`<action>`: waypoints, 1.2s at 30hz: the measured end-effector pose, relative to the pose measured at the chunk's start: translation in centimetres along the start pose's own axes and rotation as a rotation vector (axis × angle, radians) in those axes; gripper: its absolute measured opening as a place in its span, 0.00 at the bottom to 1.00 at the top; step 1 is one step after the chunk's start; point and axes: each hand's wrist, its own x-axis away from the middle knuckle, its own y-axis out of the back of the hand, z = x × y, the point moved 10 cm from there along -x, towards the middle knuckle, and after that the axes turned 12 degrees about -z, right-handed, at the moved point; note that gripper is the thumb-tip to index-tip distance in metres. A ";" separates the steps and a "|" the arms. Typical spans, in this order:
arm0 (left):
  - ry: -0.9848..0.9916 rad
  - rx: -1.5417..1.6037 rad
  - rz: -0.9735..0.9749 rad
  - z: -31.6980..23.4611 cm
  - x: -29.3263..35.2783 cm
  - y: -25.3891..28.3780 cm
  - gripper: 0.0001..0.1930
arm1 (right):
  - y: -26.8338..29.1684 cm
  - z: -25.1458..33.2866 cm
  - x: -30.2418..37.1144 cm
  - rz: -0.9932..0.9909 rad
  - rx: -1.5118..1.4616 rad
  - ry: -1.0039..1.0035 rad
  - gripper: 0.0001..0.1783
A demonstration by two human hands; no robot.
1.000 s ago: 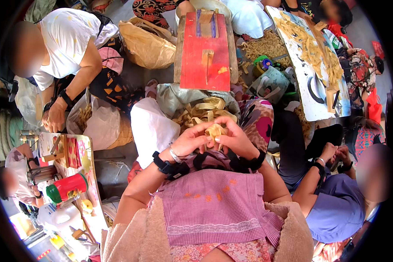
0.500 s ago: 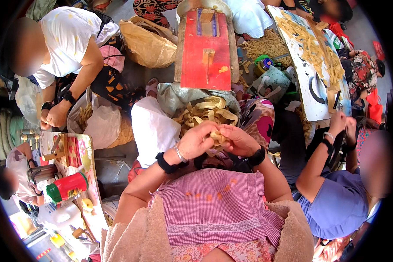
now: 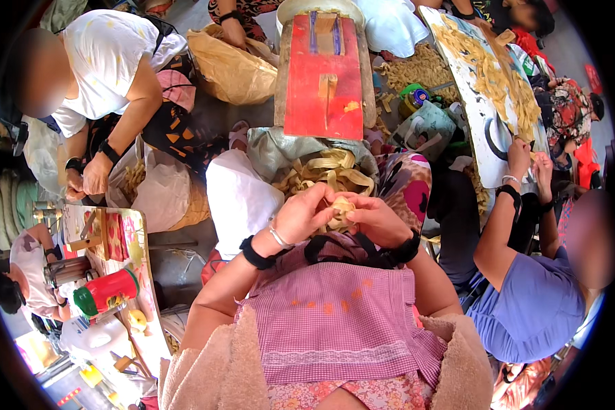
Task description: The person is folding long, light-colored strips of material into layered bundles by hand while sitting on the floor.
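Observation:
Both hands meet in front of my waist, over a pale yellow strip bunched into a small looped bundle. My left hand pinches it from one side, fingertips at its top. My right hand grips the other side with thumb and fingers. The fingers hide part of the bundle, so I cannot tell how the loops cross. Just beyond my hands, more long, flat yellow strips lie coiled in an open pale sack between my knees.
A red board with a small wooden block stands ahead. Left of it is a tan bag. At right, a white table bears many yellow pieces, and a person in blue works there. Another person in white sits at left.
The yellow bundle between my fingers looks more compact, and my left hand has shifted slightly. At right, the neighbour's hands moved down to the white table's edge. Another person's hand appeared by the tan bag.

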 end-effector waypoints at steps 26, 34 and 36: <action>-0.261 -0.132 0.063 -4.8 0.1 1.3 0.11 | -2.5 -0.6 0.4 0.282 -0.131 -0.172 0.20; 0.509 0.495 0.074 2.8 1.3 1.0 0.07 | 0.3 0.7 0.9 0.088 0.295 -0.158 0.13; 0.408 0.473 -0.006 2.9 1.3 1.3 0.07 | 1.0 1.4 1.0 -0.031 0.555 -0.115 0.10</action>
